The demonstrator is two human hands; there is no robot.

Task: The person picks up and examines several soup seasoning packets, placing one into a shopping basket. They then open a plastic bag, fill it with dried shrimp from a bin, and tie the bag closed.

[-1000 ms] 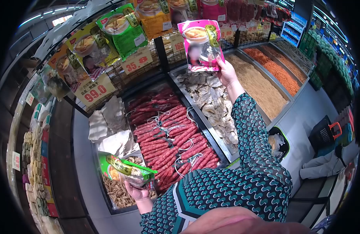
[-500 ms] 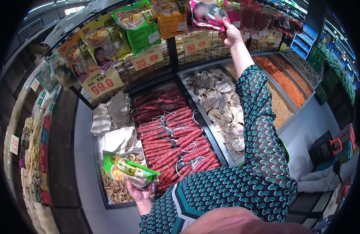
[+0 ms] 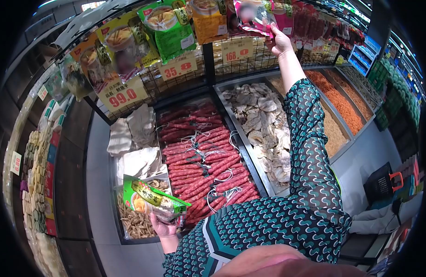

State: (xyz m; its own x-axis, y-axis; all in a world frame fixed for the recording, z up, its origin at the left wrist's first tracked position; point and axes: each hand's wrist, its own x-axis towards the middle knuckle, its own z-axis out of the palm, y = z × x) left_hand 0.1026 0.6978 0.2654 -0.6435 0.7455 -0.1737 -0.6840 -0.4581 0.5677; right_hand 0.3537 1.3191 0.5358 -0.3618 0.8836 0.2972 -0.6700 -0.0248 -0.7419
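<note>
Green packet (image 3: 148, 197): low at left, tilted above brown dried goods (image 3: 134, 225); could slide down onto them if pinched too lightly. Pink packet (image 3: 256, 17): high at right, beside hanging packets (image 3: 205, 27); could dislodge them if pushed carelessly. Left hand (image 3: 164, 228): part-curled, gripping green packet's lower edge, with fingers mostly hidden. Right hand (image 3: 280, 42): closed, gripping pink packet's lower right corner.

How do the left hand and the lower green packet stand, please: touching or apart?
Touching: the head view shows the left hand gripping the lower green packet along its bottom edge, without a gap.
</note>
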